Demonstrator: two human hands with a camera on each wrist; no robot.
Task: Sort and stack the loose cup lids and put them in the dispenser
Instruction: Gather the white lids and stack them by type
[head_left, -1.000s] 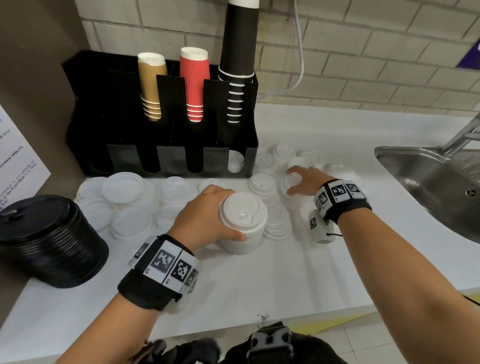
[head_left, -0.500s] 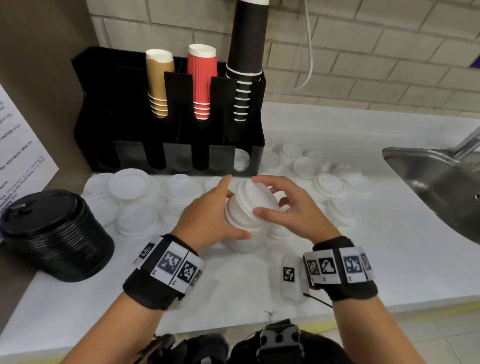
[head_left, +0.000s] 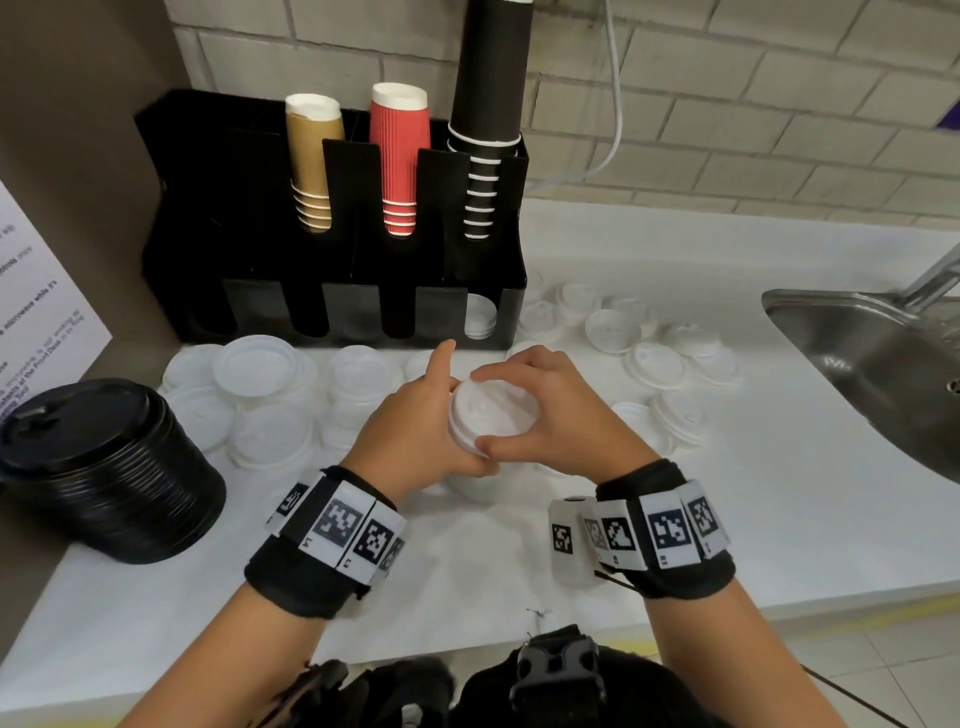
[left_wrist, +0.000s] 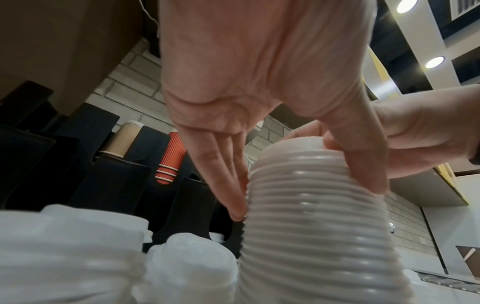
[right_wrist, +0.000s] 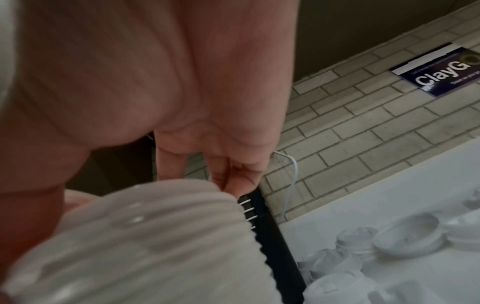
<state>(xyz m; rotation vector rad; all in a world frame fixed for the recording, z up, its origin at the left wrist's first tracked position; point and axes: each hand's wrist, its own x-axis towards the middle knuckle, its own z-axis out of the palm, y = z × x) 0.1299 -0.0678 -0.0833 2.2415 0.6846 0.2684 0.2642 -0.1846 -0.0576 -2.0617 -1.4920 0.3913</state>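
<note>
Both hands hide most of the lid stack.

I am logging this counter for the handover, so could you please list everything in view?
stack of white lids: one, white, centre of counter, held by both hands
loose white lids: many, white, scattered left and right of the stack
black lids: one stack, black, counter's left end
dispenser: one, black, against the wall; a few white lids in its rightmost front slot
cup stacks: three, brown, red, black, in the dispenser
sink: one, steel, right
counter: one, white
left hand: grips the stack's side
right hand: fingers hold the top lid
</note>
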